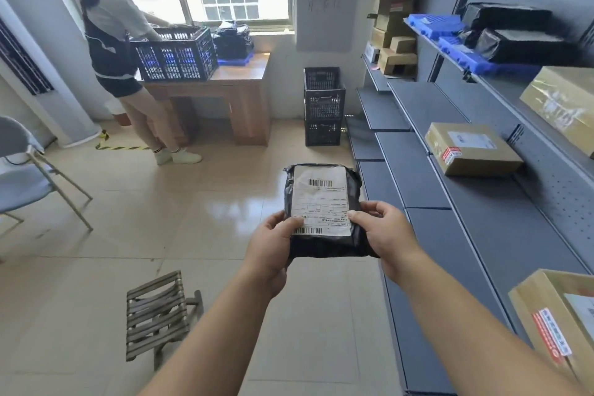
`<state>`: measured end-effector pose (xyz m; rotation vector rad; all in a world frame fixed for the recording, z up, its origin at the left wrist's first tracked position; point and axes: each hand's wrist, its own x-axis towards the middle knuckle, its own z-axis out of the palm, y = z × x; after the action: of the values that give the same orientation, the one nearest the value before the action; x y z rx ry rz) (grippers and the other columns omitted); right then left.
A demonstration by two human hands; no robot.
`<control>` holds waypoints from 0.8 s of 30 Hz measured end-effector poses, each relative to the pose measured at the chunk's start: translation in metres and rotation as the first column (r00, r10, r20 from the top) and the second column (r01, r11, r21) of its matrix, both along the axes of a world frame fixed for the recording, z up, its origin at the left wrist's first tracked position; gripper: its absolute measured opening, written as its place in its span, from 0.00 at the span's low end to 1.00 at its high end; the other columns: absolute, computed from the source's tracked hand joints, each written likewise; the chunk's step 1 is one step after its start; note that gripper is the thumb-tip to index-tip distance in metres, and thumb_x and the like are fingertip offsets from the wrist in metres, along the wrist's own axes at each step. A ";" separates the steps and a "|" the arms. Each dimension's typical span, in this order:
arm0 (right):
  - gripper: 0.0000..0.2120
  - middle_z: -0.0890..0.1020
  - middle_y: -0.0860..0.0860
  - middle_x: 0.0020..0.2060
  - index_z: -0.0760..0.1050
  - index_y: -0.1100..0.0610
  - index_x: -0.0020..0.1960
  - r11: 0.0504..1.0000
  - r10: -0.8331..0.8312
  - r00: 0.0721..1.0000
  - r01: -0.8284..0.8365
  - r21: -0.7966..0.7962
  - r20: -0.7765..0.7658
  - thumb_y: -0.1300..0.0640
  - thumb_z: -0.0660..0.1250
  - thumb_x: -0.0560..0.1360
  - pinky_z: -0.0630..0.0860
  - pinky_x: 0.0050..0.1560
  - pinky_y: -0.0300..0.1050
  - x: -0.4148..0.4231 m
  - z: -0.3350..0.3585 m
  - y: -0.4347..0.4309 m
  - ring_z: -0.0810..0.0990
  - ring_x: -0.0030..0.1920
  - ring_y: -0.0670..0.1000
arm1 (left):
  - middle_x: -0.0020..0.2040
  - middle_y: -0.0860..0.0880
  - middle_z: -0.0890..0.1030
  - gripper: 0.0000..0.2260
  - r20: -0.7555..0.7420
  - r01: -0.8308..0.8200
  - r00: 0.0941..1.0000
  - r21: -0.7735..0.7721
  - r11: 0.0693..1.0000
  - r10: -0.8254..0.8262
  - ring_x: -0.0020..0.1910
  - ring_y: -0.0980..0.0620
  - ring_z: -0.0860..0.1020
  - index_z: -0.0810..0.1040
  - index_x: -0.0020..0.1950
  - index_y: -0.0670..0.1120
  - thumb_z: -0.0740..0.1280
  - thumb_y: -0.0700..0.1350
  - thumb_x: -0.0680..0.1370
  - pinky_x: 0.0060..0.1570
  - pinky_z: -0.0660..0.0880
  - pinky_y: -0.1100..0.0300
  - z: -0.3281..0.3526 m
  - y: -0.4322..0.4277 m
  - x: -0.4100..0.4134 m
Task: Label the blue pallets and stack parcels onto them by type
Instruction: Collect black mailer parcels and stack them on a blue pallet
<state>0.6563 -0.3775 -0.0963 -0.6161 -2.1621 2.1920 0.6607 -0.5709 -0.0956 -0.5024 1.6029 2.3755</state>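
Parcel: black poly parcel (322, 214) w/ white shipping label (318, 193) face up. We hold it at 12 o'clock, above the tiled floor (193, 219) and just left of the rack's low shelves.
L hand: our left hand (273, 246) grips the parcel's near-left corner, thumb on the label, fingers curled under.
R hand: our right hand (385, 235) grips the near-right corner, thumb tip on the label edge, fingers round the side.
Pallets, rack: two blue pallets (434, 24) (463, 56) side by side on the upper shelf at 1-2 o'clock, each w/ a black wrapped parcel (508, 18) (524, 45) on top.
Pallet, desk: third blue pallet (232, 60) on the wooden desk (244, 83) at 11 o'clock, black bags (233, 38) piled on it.
Rack: grey shelf rack (482, 235) runs along our 3 o'clock side. One cardboard box (472, 149) lies on the mid shelf, another open box (553, 315) at 4 o'clock, and a brown box stack (395, 10) at the far end, approx. 1 o'clock.
Crates: dark crate (176, 55) on the desk beside the bags; two more stacked crates (324, 106) on the floor at 12 o'clock, near the rack end.
Other person: a 2nd person (119, 42) stands at 10-11 o'clock, hands at the desk crate.
Seats: slatted stool (157, 312) at 7 o'clock; grey chair (22, 170) at 9 o'clock.
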 end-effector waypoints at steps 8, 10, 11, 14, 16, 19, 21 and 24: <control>0.08 0.86 0.54 0.51 0.80 0.56 0.54 0.998 -0.058 0.998 0.057 -0.018 -0.037 0.60 0.74 0.75 0.83 0.55 0.57 -0.114 0.001 -0.009 0.86 0.51 0.55 | 0.50 0.45 0.88 0.11 0.005 0.027 1.000 -0.014 1.000 -0.027 0.46 0.47 0.87 0.79 0.61 0.44 0.69 0.37 0.79 0.42 0.82 0.56 0.003 -0.006 -0.122; 0.08 0.86 0.54 0.50 0.80 0.56 0.53 0.998 -0.062 0.997 0.061 -0.022 -0.043 0.61 0.74 0.75 0.83 0.56 0.58 -0.146 0.001 -0.006 0.86 0.51 0.55 | 0.50 0.45 0.88 0.11 0.014 0.017 1.000 -0.014 1.000 -0.017 0.44 0.49 0.87 0.79 0.61 0.44 0.69 0.37 0.79 0.40 0.81 0.57 0.002 -0.001 -0.155; 0.08 0.86 0.54 0.50 0.81 0.56 0.53 0.998 -0.066 0.997 0.065 -0.024 -0.048 0.61 0.74 0.75 0.82 0.57 0.58 -0.163 0.001 -0.003 0.86 0.51 0.56 | 0.50 0.45 0.88 0.12 0.017 0.012 1.000 -0.015 1.000 -0.012 0.44 0.49 0.87 0.79 0.61 0.44 0.70 0.37 0.78 0.42 0.81 0.56 0.002 0.002 -0.172; 0.07 0.87 0.54 0.49 0.81 0.57 0.53 0.997 -0.075 0.995 0.073 -0.035 -0.064 0.62 0.74 0.75 0.82 0.57 0.57 -0.218 0.003 0.008 0.86 0.52 0.56 | 0.52 0.45 0.88 0.13 0.006 -0.008 1.000 -0.018 1.000 0.008 0.46 0.48 0.86 0.78 0.63 0.44 0.70 0.38 0.78 0.49 0.81 0.53 0.004 0.016 -0.227; 0.07 0.87 0.54 0.49 0.81 0.57 0.53 0.998 -0.065 0.995 0.063 -0.030 -0.079 0.62 0.74 0.75 0.82 0.57 0.56 -0.257 0.009 0.019 0.86 0.52 0.57 | 0.53 0.44 0.87 0.14 -0.006 -0.025 1.000 -0.012 1.000 0.025 0.48 0.46 0.86 0.77 0.64 0.43 0.70 0.38 0.79 0.51 0.82 0.52 0.009 0.028 -0.264; 0.06 0.87 0.53 0.48 0.82 0.55 0.51 0.999 -0.047 0.993 0.046 -0.013 -0.107 0.62 0.74 0.75 0.82 0.57 0.54 -0.314 0.024 0.035 0.86 0.52 0.56 | 0.54 0.44 0.87 0.13 -0.022 -0.046 0.999 0.002 0.999 0.047 0.49 0.46 0.86 0.78 0.63 0.42 0.70 0.38 0.79 0.51 0.82 0.52 0.021 0.045 -0.315; 0.06 0.87 0.52 0.48 0.81 0.54 0.51 0.999 -0.037 0.991 0.037 0.001 -0.129 0.61 0.74 0.75 0.82 0.57 0.54 -0.352 0.031 0.045 0.86 0.52 0.56 | 0.53 0.44 0.87 0.11 -0.040 -0.055 0.998 0.009 0.998 0.055 0.48 0.47 0.86 0.78 0.62 0.43 0.70 0.38 0.79 0.50 0.82 0.53 0.026 0.055 -0.351; 0.10 0.87 0.53 0.50 0.81 0.57 0.55 0.999 -0.031 0.989 0.036 0.034 -0.142 0.59 0.75 0.75 0.81 0.59 0.56 -0.403 0.036 0.058 0.86 0.53 0.55 | 0.51 0.45 0.88 0.09 -0.057 -0.065 0.996 0.016 0.998 0.066 0.46 0.48 0.86 0.79 0.59 0.43 0.69 0.37 0.79 0.46 0.82 0.55 0.031 0.069 -0.400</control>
<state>0.2537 -0.3192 -0.0605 -0.4763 -2.1008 2.1044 0.2608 -0.5023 -0.0644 -0.4958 1.6166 2.4684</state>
